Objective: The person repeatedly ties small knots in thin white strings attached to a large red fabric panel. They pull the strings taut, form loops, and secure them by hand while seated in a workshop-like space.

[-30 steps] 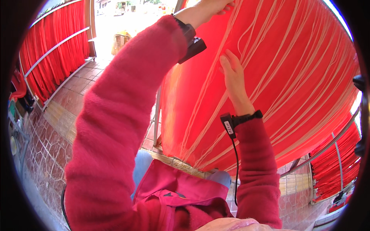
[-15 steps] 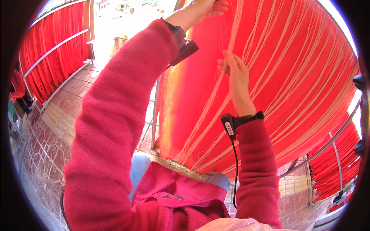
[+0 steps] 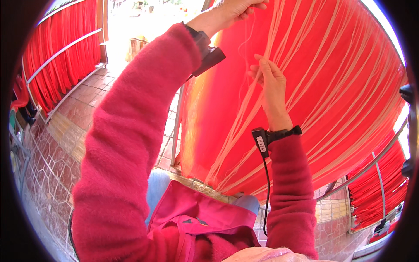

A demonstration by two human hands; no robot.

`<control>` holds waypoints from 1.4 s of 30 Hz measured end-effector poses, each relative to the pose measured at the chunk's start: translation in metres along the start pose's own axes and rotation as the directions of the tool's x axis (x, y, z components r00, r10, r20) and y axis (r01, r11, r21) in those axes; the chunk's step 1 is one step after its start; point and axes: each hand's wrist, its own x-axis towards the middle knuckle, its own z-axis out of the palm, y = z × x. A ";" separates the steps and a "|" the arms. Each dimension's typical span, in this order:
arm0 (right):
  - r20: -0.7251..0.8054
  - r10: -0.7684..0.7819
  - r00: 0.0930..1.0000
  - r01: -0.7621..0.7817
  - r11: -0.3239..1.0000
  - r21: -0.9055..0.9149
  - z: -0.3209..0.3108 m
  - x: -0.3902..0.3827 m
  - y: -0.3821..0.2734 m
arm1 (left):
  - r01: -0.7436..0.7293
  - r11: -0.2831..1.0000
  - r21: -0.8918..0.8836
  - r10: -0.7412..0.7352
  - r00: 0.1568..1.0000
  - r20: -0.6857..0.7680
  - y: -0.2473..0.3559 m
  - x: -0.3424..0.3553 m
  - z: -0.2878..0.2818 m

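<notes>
red sheet (image 3: 218,109) spread ahead, pale strands (image 3: 269,39) slanting down across it. right hand (image 3: 271,81) at the strands mid-sheet, thumb and fingers close together; cannot tell if clamped on one. left hand (image 3: 238,9) at the upper picture edge, fingers curled, hold unclear. judgement: light, even fingertip pulls suit such fine strands; a tug could snarl them. left rack (image 3: 64,53) carries red strips (image 3: 74,70); tan tub-like thing (image 3: 135,48) beyond, contents lost in glare.

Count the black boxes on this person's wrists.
2: higher up, one small, black, rectangular box strapped just behind the left hand; lower, a second black box strapped just behind the right hand. None seems hidden.
</notes>
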 end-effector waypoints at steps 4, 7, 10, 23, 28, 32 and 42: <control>-0.092 -0.019 0.996 0.029 0.994 0.101 0.000 -0.001 0.000 | -0.004 1.000 0.015 0.005 0.996 -0.091 0.001 -0.006 -0.023; -0.062 0.050 0.997 -0.033 0.967 0.252 -0.010 -0.004 -0.002 | 0.066 0.996 0.068 -0.056 0.989 -0.137 0.008 -0.019 -0.044; 0.003 0.063 0.998 -0.062 0.967 0.247 -0.019 -0.009 0.009 | 0.195 0.958 0.211 -0.190 0.981 -0.040 0.000 -0.042 -0.056; 0.242 0.352 0.904 -0.367 0.930 0.019 -0.022 -0.076 0.097 | 0.379 0.912 0.157 -0.395 0.915 0.079 -0.098 -0.183 -0.036; 0.322 0.348 0.880 -0.345 0.936 -0.070 -0.027 -0.107 0.132 | 0.405 0.903 0.144 -0.426 0.886 0.184 -0.133 -0.235 -0.030; 0.330 0.404 0.853 -0.407 0.911 -0.064 -0.029 -0.140 0.160 | 0.484 0.865 0.131 -0.501 0.843 0.194 -0.161 -0.287 -0.022; 0.110 0.455 0.884 -0.456 0.890 -0.012 -0.050 -0.181 0.187 | 0.462 0.874 -0.150 -0.473 0.880 -0.047 -0.189 -0.337 -0.042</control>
